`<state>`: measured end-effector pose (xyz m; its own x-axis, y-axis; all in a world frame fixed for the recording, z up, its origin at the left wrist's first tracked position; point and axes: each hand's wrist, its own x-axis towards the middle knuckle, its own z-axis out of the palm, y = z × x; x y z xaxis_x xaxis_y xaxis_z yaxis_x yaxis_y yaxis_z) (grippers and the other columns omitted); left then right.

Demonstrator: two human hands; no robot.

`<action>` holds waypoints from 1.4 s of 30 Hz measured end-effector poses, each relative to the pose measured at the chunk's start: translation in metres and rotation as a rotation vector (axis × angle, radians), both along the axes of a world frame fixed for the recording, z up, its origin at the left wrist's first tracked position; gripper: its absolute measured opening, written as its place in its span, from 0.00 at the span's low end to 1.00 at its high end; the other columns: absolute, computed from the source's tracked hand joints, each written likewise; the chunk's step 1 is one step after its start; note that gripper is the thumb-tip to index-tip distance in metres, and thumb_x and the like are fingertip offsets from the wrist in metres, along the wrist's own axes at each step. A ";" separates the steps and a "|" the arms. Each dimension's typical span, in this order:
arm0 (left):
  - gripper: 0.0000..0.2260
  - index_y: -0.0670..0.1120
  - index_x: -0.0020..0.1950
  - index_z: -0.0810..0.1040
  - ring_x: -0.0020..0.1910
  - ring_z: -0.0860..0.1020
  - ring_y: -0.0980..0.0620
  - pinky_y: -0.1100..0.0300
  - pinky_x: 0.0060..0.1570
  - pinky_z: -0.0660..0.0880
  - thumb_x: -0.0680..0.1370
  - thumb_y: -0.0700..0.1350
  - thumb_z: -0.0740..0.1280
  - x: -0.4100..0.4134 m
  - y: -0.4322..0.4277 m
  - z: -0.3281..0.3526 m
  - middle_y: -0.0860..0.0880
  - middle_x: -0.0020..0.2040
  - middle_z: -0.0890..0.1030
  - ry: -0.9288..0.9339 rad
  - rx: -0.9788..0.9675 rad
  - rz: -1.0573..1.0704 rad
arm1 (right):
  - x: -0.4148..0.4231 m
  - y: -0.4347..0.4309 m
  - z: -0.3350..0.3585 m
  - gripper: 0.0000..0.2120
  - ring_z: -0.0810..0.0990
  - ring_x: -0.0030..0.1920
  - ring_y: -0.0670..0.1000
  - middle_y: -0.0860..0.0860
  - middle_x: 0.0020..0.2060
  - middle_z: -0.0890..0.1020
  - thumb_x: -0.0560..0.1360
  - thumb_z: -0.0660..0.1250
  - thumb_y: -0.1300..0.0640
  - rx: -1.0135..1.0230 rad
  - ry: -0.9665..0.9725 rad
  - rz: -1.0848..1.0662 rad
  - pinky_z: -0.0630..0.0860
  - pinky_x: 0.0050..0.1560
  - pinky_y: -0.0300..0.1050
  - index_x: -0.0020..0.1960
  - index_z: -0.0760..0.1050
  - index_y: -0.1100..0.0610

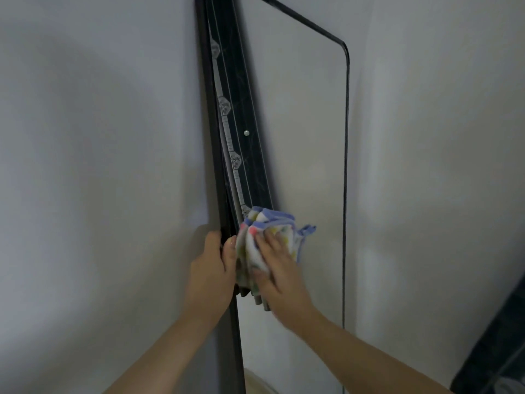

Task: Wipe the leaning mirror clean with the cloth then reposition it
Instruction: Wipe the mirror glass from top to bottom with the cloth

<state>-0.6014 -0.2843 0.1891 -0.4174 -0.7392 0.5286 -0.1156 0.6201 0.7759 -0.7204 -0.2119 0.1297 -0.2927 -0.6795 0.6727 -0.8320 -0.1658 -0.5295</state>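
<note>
A tall mirror (306, 143) with a thin black frame and rounded corners leans against a pale wall. Its glass reflects the wall and a dark patterned strip along its left side. My left hand (211, 268) grips the mirror's left frame edge, thumb on the front and fingers behind. My right hand (277, 268) presses a bunched cloth (270, 231), white with blue border and coloured spots, flat against the glass near the left edge, fingers spread over it.
Pale wall (99, 166) fills the left and right of the view. A dark patterned object (500, 356) shows at the bottom right corner. A strip of light floor (255, 385) appears at the mirror's base.
</note>
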 end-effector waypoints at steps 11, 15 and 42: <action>0.13 0.52 0.35 0.61 0.25 0.69 0.55 0.71 0.26 0.67 0.80 0.48 0.55 0.000 -0.002 0.000 0.51 0.27 0.70 0.025 0.002 0.017 | -0.020 -0.004 0.017 0.27 0.55 0.74 0.46 0.46 0.74 0.60 0.76 0.53 0.44 0.084 0.100 -0.163 0.53 0.73 0.45 0.75 0.53 0.46; 0.10 0.50 0.38 0.62 0.25 0.69 0.55 0.67 0.24 0.66 0.80 0.48 0.55 -0.002 0.000 -0.002 0.51 0.27 0.70 0.006 -0.001 0.039 | 0.000 -0.007 0.028 0.29 0.61 0.70 0.44 0.47 0.72 0.62 0.75 0.59 0.49 -0.001 -0.215 -0.169 0.59 0.73 0.50 0.74 0.55 0.44; 0.08 0.48 0.43 0.64 0.27 0.71 0.57 0.67 0.23 0.60 0.80 0.49 0.53 -0.001 0.004 0.000 0.53 0.29 0.71 -0.042 0.002 0.066 | 0.015 -0.017 0.016 0.18 0.68 0.65 0.37 0.39 0.65 0.70 0.81 0.53 0.44 -0.460 -0.362 0.054 0.64 0.67 0.37 0.70 0.60 0.42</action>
<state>-0.6026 -0.2806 0.1889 -0.3896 -0.7668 0.5102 -0.1880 0.6085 0.7710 -0.7051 -0.2292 0.1454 -0.5315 -0.3620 0.7658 -0.5958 -0.4829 -0.6418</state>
